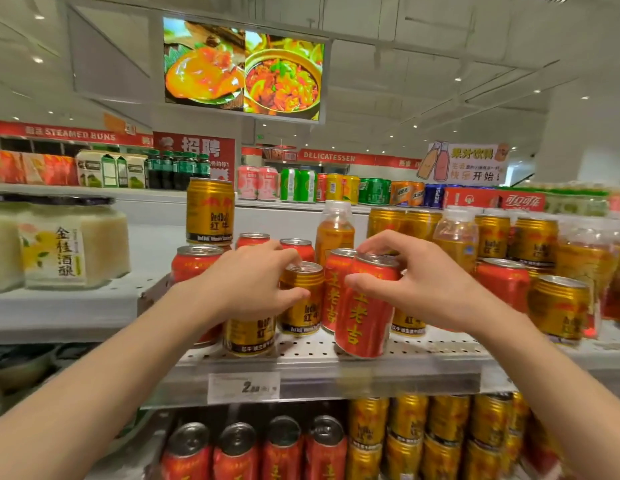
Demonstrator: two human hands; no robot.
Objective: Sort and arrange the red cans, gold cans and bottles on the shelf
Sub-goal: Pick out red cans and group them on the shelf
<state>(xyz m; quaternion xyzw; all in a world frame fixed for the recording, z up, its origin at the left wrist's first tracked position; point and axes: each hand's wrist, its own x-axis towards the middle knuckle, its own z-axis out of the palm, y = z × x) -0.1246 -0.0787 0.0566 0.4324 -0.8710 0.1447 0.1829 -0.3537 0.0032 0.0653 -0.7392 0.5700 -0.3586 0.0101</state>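
**Both hands on cans at the perforated shelf**

Head view: the left hand (253, 282) curls round a gold can (301, 299), fingers over its ribbed metal top and thumb pressed against its side, so that it grips the can. This can stands upright on the shelf (301, 358), a grey metal deck punched with rows of small holes. The right hand (422, 282) holds a red can (365, 306), a smooth cylinder with yellow characters down its side; the fingers arch over the silver lid and the thumb presses the wall. The can leans slightly, its base at the front edge of the shelf. Just behind it, touching, stands another red can (336, 289).

More red cans (194, 265) stand at the left behind the left wrist, one gold can (210, 211) stacked high above them. A clear plastic bottle (335, 230) of amber drink rises upright behind the hands. To the right gold cans and bottles crowd together, with a red can (502, 282) among them. A paper price tag (244, 388) sits on the shelf's front rail. Below, a lower tier holds red cans (253, 452) at left and gold ones at right. At far left squat glass jars (69, 244) hold a pale, grainy filling.
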